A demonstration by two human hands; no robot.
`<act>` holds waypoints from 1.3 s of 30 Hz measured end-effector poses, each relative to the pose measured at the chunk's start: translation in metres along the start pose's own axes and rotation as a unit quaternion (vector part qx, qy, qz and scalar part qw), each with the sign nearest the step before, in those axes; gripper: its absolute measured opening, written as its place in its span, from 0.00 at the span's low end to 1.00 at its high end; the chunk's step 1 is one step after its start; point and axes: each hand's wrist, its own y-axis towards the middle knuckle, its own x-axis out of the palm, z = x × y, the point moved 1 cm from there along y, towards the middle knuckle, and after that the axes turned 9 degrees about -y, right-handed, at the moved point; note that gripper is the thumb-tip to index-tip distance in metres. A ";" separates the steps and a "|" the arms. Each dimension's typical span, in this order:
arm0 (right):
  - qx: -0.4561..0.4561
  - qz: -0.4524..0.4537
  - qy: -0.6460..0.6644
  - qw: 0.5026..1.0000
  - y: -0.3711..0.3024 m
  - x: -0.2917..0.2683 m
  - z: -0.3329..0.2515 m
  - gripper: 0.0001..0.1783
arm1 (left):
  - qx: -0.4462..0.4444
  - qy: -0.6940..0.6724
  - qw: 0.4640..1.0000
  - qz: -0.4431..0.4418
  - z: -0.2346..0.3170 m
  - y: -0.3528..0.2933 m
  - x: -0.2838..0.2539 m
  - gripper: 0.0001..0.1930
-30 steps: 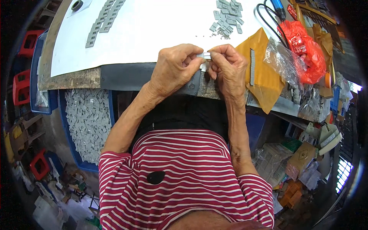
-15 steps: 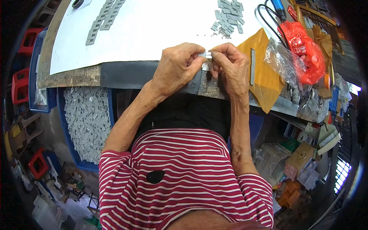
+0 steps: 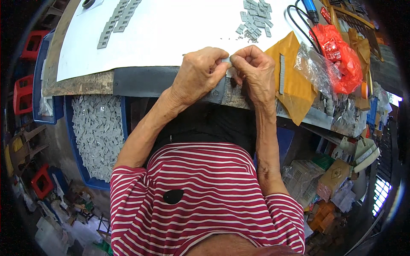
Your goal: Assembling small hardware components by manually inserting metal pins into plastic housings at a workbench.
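Observation:
Above the table's near edge, my left hand point(image 3: 200, 70) pinches a small light-grey piece point(image 3: 226, 61) between thumb and forefinger. Most of that piece is covered by fingers. My right hand point(image 3: 257, 70) is pinched closed right beside it, fingertips meeting the left ones; whatever lies between its thumb and forefinger is hidden. Beyond the hands is a loose pile of flat grey plastic pieces point(image 3: 258, 19), with tiny metal-coloured bits point(image 3: 250, 38) scattered at its near side. Farther left, two stepped rows of similar grey pieces point(image 3: 113, 24) lie on the white sheet point(image 3: 171, 34).
A yellow padded envelope point(image 3: 294, 77) bearing a grey strip point(image 3: 282, 74), clear plastic wrap and a red plastic bag point(image 3: 341, 59) crowd the table's right. A blue-handled tool point(image 3: 310, 8) with black cable lies behind them. Below the table's left, a blue bin point(image 3: 92, 181) holds many grey pieces.
My right hand has shifted slightly left, and its fingertips have closed up against my left ones. The grey piece shows less between them. The rest is as before.

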 end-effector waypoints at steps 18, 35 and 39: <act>-0.009 -0.001 0.109 0.994 0.001 0.000 0.009 0.06 | 0.034 0.045 0.998 0.005 0.001 0.003 -0.001 0.08; -0.040 0.039 0.014 0.998 0.002 0.008 0.008 0.05 | 0.038 0.107 0.993 -0.039 -0.001 0.012 -0.008 0.08; -0.015 0.016 0.005 1.000 0.001 0.008 0.006 0.08 | 0.052 0.133 0.988 -0.053 0.000 0.012 -0.014 0.08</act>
